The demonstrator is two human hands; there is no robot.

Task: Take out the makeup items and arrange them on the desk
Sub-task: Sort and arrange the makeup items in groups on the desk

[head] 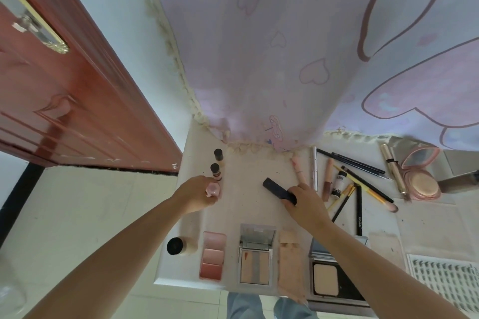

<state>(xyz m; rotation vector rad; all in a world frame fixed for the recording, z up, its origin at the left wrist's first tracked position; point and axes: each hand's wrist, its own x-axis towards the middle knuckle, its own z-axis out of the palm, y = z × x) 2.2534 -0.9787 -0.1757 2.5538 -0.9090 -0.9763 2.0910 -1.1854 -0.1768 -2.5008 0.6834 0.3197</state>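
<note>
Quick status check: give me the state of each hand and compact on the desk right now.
left hand: grips a pink bottle, upright
right hand: holds a dark tube, tilted
round compact: open
mirrored palette: open
powder compact: open
blush palette: pans uncovered

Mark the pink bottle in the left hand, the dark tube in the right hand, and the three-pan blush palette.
pink bottle (213, 188), head view, its cap
dark tube (275, 188), head view, mid-body
blush palette (212, 255), head view, middle pan
</note>
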